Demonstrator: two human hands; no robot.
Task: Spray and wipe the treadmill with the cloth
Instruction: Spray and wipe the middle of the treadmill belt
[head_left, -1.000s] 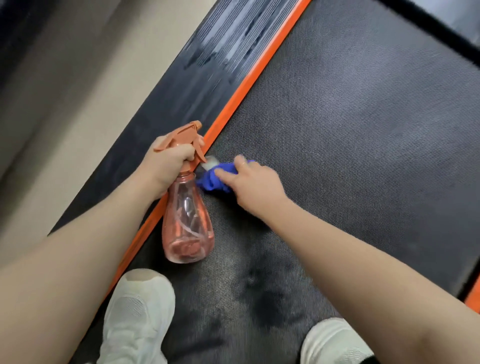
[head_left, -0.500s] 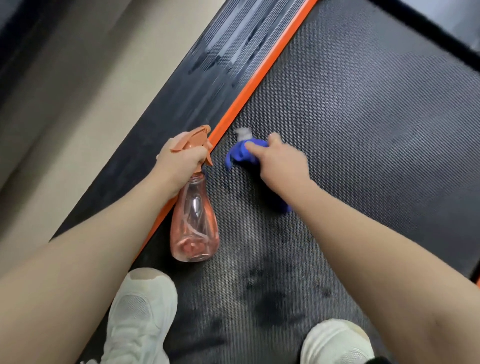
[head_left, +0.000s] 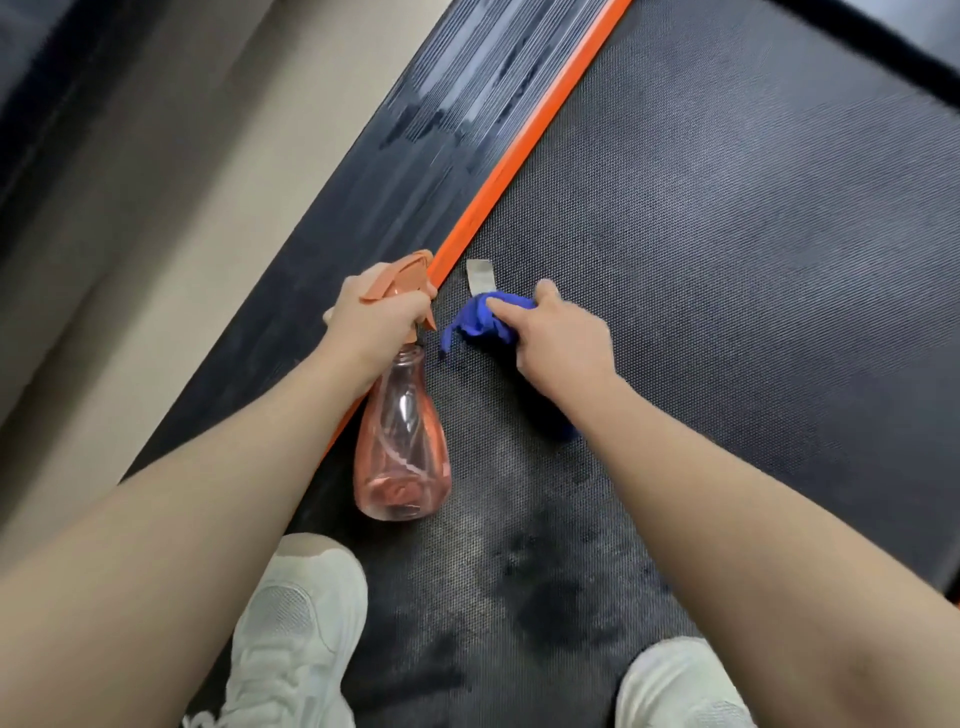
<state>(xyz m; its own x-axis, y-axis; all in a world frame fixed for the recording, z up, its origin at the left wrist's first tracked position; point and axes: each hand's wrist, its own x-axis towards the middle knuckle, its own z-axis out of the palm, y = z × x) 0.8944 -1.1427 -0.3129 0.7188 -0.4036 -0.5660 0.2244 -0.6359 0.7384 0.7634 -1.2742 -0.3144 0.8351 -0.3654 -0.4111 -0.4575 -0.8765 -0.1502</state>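
Orange plastic tops the spray bottle (head_left: 401, 441), and the left hand (head_left: 375, 327) is wrapped around that neck and trigger head, fingers curled tight. The bottle's clear pink body hangs down toward six o'clock from the fist, over the edge of the treadmill belt (head_left: 727, 260) where it meets the orange stripe (head_left: 524, 156).

Just to the three o'clock side of the bottle's head, the right hand (head_left: 563, 338) presses a bunched blue cloth (head_left: 480, 322) onto the black textured belt. Its fingers are curled over the cloth, with the thumb stretched along the fold toward nine o'clock. A small grey tag (head_left: 479, 275) lies flat on the belt at twelve o'clock from the cloth, touching or nearly touching its edge.

Dark damp patches (head_left: 550, 603) mark the belt at six o'clock from the hands, between two white shoes (head_left: 296, 639). The ribbed black side rail (head_left: 415, 156) beyond the stripe carries pale streaks, and beige floor (head_left: 156, 234) runs off at nine o'clock.
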